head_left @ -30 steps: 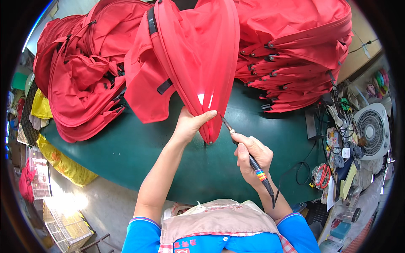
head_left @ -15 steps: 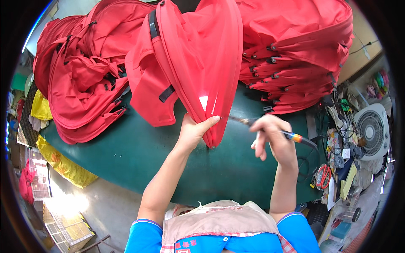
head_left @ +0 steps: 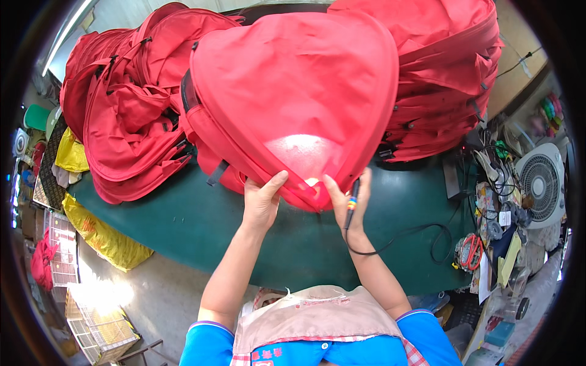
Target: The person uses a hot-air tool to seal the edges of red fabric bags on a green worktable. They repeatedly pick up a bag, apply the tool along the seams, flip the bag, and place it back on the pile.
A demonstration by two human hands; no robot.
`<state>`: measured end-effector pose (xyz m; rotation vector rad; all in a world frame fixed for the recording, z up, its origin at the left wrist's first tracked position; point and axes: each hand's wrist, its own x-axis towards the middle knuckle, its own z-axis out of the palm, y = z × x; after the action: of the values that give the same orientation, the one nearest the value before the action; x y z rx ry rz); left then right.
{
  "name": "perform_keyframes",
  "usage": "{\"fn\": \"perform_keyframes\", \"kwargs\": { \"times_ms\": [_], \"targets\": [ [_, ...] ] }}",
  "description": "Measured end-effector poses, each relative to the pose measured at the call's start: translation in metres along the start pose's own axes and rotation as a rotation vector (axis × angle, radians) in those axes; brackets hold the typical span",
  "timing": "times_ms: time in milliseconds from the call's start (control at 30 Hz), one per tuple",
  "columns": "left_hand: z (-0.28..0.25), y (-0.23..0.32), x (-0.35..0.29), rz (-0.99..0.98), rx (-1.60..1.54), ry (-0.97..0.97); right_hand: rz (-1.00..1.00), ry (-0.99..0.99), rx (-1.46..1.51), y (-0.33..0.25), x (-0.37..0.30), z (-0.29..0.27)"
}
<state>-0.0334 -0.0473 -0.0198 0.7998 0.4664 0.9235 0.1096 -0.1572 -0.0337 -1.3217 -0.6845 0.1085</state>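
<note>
A red fabric hood [head_left: 299, 79], with piped edges and black tabs, is spread before me, its narrow end toward my body. My left hand [head_left: 262, 201] grips the left edge close to that end, thumb on top. On the other side, my right hand [head_left: 349, 204] pinches the fabric near the tip with thumb on top. The same hand keeps hold of a soldering iron [head_left: 351, 206], a thin dark handle with coloured bands and a black cord; I cannot make out its metal tip. A bright patch of light falls on the hood's lower part.
Red hoods lie heaped on the left [head_left: 128, 122] and stacked on the right [head_left: 439, 91] of the green table [head_left: 293, 262]. At the right stand a white fan [head_left: 540, 186], tangled cables and red-handled scissors [head_left: 470, 251]. A yellow bag [head_left: 107, 235] hangs by the left edge.
The hood has been opened out wider, its folded front now spread. My right hand has moved left onto the fabric, the iron turned upright in it. My left hand has shifted left along the edge.
</note>
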Motion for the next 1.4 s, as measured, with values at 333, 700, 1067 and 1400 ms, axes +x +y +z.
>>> {"fn": "perform_keyframes", "kwargs": {
  "times_ms": [333,700,1067,1400],
  "targets": [
    [0.030,-0.007,0.024,0.198,0.197,0.053,-0.186,0.279,-0.034,-0.034,0.007,-0.051],
    [0.049,-0.013,0.034,0.104,0.146,0.027,-0.337,-0.468,-0.265,-0.092,-0.006,-0.040],
    [0.066,-0.009,0.011,0.187,0.172,0.061,0.165,-0.726,-0.316,-0.138,0.039,-0.029],
    [0.003,0.057,-0.076,-0.177,0.432,-0.333,-0.718,-0.732,-0.327,-0.137,0.240,0.066]
  ]
}}
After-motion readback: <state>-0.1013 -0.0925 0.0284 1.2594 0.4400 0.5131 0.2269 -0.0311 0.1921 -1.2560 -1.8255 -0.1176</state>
